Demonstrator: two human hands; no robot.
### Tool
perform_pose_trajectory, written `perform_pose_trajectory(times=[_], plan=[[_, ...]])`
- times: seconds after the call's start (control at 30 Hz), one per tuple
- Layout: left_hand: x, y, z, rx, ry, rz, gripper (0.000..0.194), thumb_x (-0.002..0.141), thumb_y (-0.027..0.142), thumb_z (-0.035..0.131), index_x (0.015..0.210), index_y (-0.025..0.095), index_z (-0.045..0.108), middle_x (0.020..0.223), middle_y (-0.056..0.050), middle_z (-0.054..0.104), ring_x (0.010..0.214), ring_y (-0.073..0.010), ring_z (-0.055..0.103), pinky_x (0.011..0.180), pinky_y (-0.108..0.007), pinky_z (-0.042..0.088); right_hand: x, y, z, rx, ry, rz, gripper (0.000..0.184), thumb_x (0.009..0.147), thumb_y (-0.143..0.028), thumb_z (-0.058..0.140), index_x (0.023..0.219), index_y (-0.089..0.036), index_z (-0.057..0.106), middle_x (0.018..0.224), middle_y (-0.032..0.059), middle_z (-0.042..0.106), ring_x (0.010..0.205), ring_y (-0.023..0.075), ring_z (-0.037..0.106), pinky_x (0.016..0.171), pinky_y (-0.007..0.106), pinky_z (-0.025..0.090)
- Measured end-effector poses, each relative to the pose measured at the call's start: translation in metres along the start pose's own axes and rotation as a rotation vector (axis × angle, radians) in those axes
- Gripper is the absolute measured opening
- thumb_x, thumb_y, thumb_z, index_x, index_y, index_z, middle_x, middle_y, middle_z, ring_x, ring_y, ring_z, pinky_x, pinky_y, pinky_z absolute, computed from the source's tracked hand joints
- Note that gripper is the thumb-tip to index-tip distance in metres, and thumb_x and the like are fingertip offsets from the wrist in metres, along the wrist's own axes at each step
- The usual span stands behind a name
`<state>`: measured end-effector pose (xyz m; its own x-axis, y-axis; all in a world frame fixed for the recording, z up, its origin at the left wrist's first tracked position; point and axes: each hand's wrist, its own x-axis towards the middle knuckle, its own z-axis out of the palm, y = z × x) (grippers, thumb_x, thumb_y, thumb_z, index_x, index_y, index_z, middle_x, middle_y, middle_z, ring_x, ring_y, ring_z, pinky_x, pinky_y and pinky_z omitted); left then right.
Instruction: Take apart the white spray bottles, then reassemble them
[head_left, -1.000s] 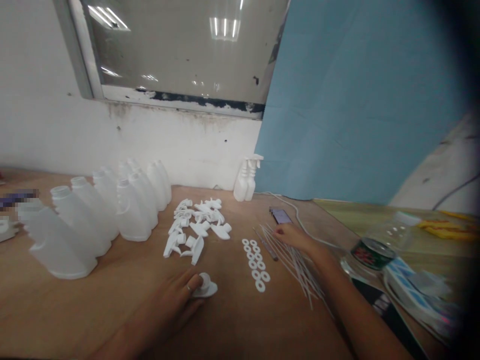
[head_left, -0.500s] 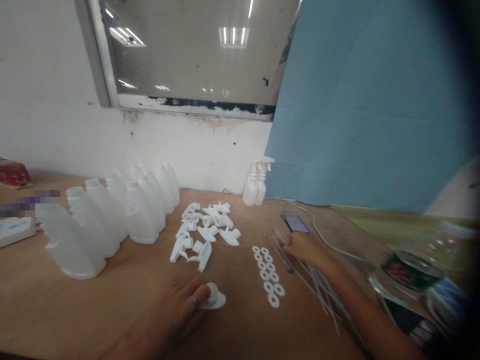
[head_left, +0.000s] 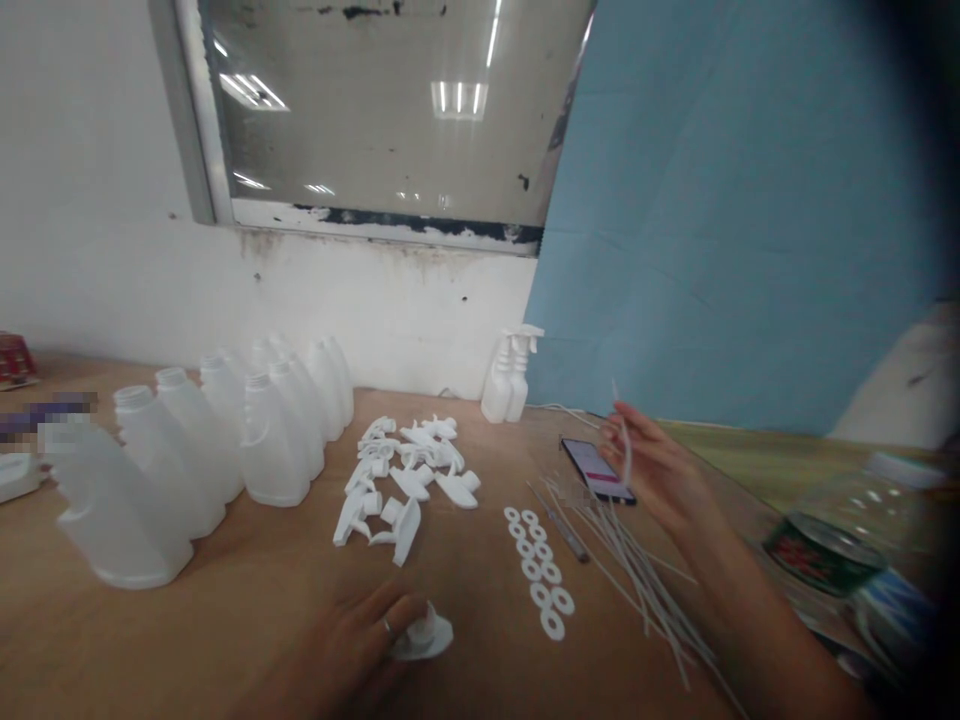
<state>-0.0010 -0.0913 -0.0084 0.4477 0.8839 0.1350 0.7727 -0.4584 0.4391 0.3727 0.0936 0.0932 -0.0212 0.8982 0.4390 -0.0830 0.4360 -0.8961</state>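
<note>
Left hand (head_left: 371, 625) holds a spray head (head_left: 433, 638), right hand (head_left: 660, 468) a tube (head_left: 628, 458); uncapped bottles (head_left: 276, 460) stand beyond, contents unclear.

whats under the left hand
The left hand has its fingers on a white sprayer part, whose uncovered end shows against the brown table. The end covered by the fingers, and whatever lies beneath the palm, cannot be seen.

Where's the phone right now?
In the head view, the phone lies right of centre on the brown table, beyond the loose thin tubes and just left of the right hand.
</note>
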Motion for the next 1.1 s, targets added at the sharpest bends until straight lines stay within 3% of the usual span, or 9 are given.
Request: perform_pose_trajectory(times=[0.1,0.23,0.33,0.4,0.57,0.67,0.77,0.9,1.1], plan=[[0.001,0.002,-0.003,0.005,0.002,-0.008,0.045,0.087,0.012,0.056,0.126,0.032,0.053,0.127,0.000,0.063,0.107,-0.0237,0.066,0.093,-0.034,0.050,-0.006,0.007,0.018,0.006,0.002,0.011,0.032,0.075,-0.041,0.073,0.105,-0.029,0.067,0.090,0.0025,0.065,0.082,0.0182,0.063,0.074,0.032,0.053],[0.001,0.003,-0.007,-0.027,0.002,-0.022,0.044,0.085,0.011,0.058,0.124,0.032,0.055,0.122,0.000,0.065,0.106,-0.0234,0.066,0.092,-0.032,0.051,-0.031,0.018,0.061,-0.075,-0.085,0.082,0.037,0.076,-0.053,0.074,0.093,-0.021,0.069,0.074,0.0012,0.062,0.066,0.0155,0.060,0.065,0.028,0.050],[0.000,0.001,-0.008,-0.051,0.009,-0.031,0.045,0.084,0.011,0.058,0.124,0.033,0.056,0.118,0.000,0.067,0.101,-0.0218,0.068,0.088,-0.029,0.052,-0.058,0.024,0.096,-0.182,-0.291,0.180,0.036,0.086,-0.053,0.064,0.091,-0.018,0.069,0.065,0.0000,0.061,0.055,0.0132,0.055,0.055,0.025,0.044],[0.001,0.000,-0.007,-0.057,0.019,-0.025,0.046,0.083,0.010,0.057,0.123,0.033,0.057,0.117,0.001,0.068,0.099,-0.0207,0.068,0.087,-0.027,0.052,-0.075,0.029,0.114,-0.278,-0.448,0.170,0.033,0.091,-0.048,0.059,0.089,-0.017,0.070,0.064,-0.0004,0.060,0.056,0.0130,0.056,0.057,0.025,0.043],[0.002,0.001,-0.007,-0.028,-0.032,-0.044,0.050,0.082,0.008,0.054,0.127,0.031,0.056,0.124,-0.002,0.066,0.105,-0.0236,0.067,0.092,-0.032,0.051,-0.096,0.047,0.132,-0.518,-0.753,0.138,0.017,0.089,-0.026,0.059,0.090,-0.017,0.073,0.078,0.0026,0.067,0.065,0.0151,0.059,0.062,0.026,0.044],[0.003,0.002,-0.006,-0.074,-0.061,-0.141,0.058,0.080,0.010,0.056,0.135,0.029,0.049,0.127,-0.005,0.066,0.110,-0.0261,0.066,0.095,-0.034,0.050,-0.100,0.053,0.135,-0.526,-0.767,0.125,0.015,0.089,-0.020,0.058,0.090,-0.017,0.072,0.075,0.0021,0.067,0.069,0.0162,0.060,0.068,0.027,0.044],[0.003,0.003,-0.005,-0.154,-0.027,-0.193,0.064,0.080,0.014,0.058,0.141,0.028,0.044,0.126,-0.005,0.068,0.110,-0.0245,0.066,0.091,-0.030,0.051,-0.105,0.049,0.143,-0.342,-0.696,0.160,0.018,0.094,-0.030,0.056,0.089,-0.016,0.067,0.070,0.0010,0.062,0.065,0.0155,0.060,0.064,0.027,0.044],[0.004,0.005,-0.005,-0.133,-0.038,-0.137,0.041,0.080,0.012,0.056,0.118,0.025,0.063,0.117,-0.004,0.070,0.105,-0.0234,0.067,0.089,-0.029,0.051,-0.118,0.037,0.158,-0.094,-0.690,0.151,0.029,0.095,-0.044,0.058,0.087,-0.016,0.062,0.076,0.0013,0.060,0.063,0.0139,0.058,0.062,0.026,0.044],[0.001,0.002,-0.002,-0.126,-0.020,-0.110,0.037,0.083,0.010,0.053,0.114,0.025,0.064,0.121,-0.004,0.068,0.108,-0.0220,0.065,0.093,-0.031,0.049,-0.130,0.023,0.170,-0.217,-0.807,0.058,0.022,0.099,-0.034,0.050,0.087,-0.018,0.058,0.078,0.0006,0.057,0.071,0.0146,0.056,0.069,0.027,0.045]])
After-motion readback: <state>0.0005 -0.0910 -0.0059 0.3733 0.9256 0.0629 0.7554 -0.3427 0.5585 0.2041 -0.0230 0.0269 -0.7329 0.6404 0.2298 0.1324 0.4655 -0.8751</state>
